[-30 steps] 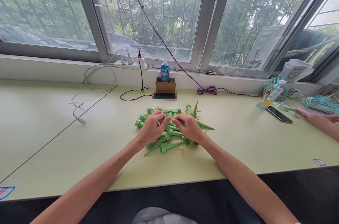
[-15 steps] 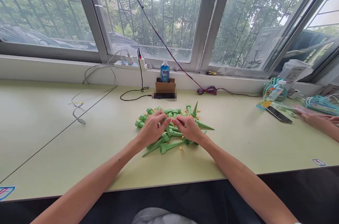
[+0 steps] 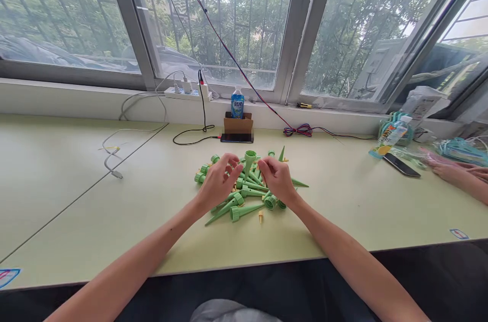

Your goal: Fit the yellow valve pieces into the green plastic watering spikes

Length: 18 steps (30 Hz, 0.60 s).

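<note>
Over a pile of green plastic watering spikes (image 3: 244, 213), my left hand (image 3: 218, 182) has its thumb and fingers apart, with nothing seen in it. My right hand (image 3: 279, 180) is closed in a pinch at the right of the pile; what its fingertips hold, if anything, is too small to make out. Between the two hands, one green spike (image 3: 249, 158) points down with its wide open end up. Whether a fingertip touches it I cannot tell. Small yellow plugs lie among the spikes, and a loose yellow plug (image 3: 261, 216) lies in front of the pile.
Behind the pile, a phone (image 3: 237, 137) on a cable leans at a cardboard box (image 3: 238, 123) with a blue bottle (image 3: 237, 102). Coiled wire (image 3: 299, 130) lies by the wall. Rightward are a black phone (image 3: 401, 164), a drink bottle (image 3: 389, 136) and another person's hand (image 3: 453, 172).
My hands, close together before, have moved apart. A green spike that was down between my fingers now shows upright with its open end up, higher in the gap.
</note>
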Each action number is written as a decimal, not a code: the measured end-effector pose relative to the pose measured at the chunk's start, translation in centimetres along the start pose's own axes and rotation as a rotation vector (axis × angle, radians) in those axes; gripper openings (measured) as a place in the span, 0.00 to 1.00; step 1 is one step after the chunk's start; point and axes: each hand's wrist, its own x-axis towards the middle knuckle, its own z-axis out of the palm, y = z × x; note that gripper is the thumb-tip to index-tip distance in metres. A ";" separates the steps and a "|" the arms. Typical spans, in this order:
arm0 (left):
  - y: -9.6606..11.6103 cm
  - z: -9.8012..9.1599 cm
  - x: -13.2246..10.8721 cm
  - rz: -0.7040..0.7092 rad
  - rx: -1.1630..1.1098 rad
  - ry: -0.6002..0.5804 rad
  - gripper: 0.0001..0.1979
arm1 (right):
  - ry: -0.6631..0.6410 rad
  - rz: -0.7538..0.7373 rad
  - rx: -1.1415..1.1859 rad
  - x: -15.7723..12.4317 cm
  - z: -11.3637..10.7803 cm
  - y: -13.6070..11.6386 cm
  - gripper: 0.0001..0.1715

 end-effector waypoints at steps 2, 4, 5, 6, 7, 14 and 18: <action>0.0 0.0 0.1 -0.031 -0.041 -0.026 0.20 | 0.027 -0.004 0.014 0.0 -0.1 0.0 0.22; -0.1 0.0 0.2 -0.077 -0.113 -0.076 0.25 | 0.032 -0.016 0.021 0.1 -0.1 0.0 0.21; -0.1 -0.1 0.3 -0.109 -0.166 -0.108 0.27 | 0.026 -0.025 0.020 0.1 -0.1 0.0 0.21; 0.0 -0.1 0.4 -0.146 -0.225 -0.143 0.28 | 0.017 -0.034 0.014 0.1 -0.2 0.0 0.20; 0.1 -0.2 0.4 -0.185 -0.282 -0.179 0.29 | 0.005 -0.045 0.004 0.1 -0.2 -0.1 0.20; 0.9 -0.7 0.4 -0.305 -0.424 -0.291 0.30 | -0.095 -0.131 -0.058 -0.1 -0.1 -0.6 0.17; 0.7 -0.6 0.3 -0.331 -0.369 -0.289 0.31 | -0.115 -0.122 -0.062 -0.1 -0.1 -0.7 0.17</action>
